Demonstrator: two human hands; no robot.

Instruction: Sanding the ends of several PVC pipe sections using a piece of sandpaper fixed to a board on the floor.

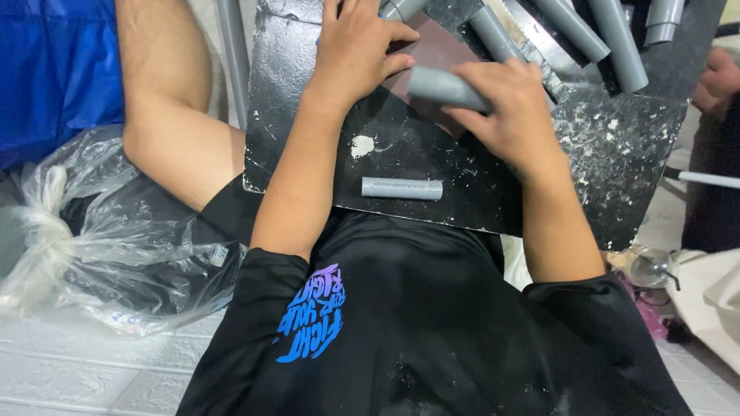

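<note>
Grey pipe piece (443, 87) is gripped by the right hand (509, 115) over brown sandpaper (432, 54), pinned flat by the open left hand (358, 50); one piece (401, 188) lies aside on the surface (617, 154), several pipes (586, 31) await.

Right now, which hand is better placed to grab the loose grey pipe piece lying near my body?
Left. The left hand only presses flat on the brown sheet; the right hand grips another pipe piece. The loose piece lies between both forearms.

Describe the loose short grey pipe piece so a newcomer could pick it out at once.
Start at the black paint-flecked board across the person's lap. Near its close edge, between the two forearms, lies a short grey pipe piece, flat and crosswise. Unlike the piece in the right hand or the longer pipes at the far edge, nothing touches it.
</note>
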